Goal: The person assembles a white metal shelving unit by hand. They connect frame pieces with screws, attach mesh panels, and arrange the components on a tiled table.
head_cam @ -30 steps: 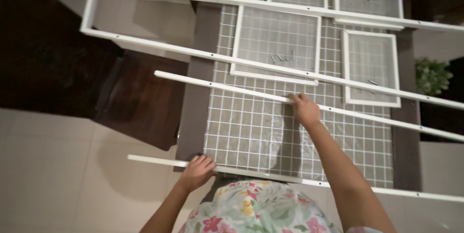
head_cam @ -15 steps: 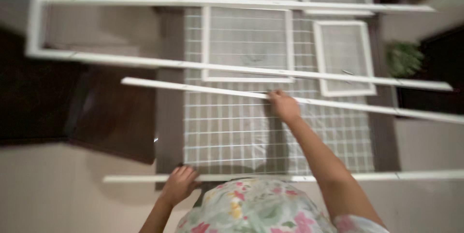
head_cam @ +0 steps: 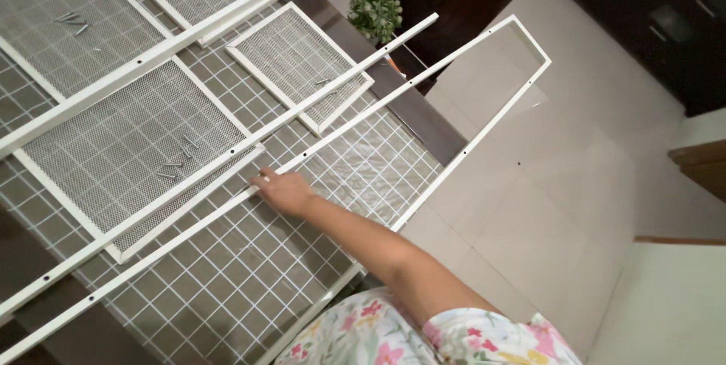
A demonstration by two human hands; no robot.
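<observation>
My right hand (head_cam: 282, 192) reaches out over a table and lies on a long white metal rail (head_cam: 378, 109), fingers curled over it. The rail is one side of a narrow white rectangular frame that juts past the table edge over the floor. Under the hand lies a white wire grid panel (head_cam: 249, 278). Just left of the fingers is a framed white mesh panel (head_cam: 113, 146) with a few screws (head_cam: 175, 162) on it. My left hand is out of view.
More mesh panels (head_cam: 295, 62) and another white rail (head_cam: 340, 77) lie further up the dark table (head_cam: 431, 127). A small potted plant (head_cam: 376, 13) stands beyond its corner. Pale tiled floor (head_cam: 544, 183) spreads to the right, with dark cabinets (head_cam: 665, 24) behind.
The view has swung to the right, so the table now sits at the left. My right hand stays on the rail. My left hand, earlier on the near rail, has left the picture.
</observation>
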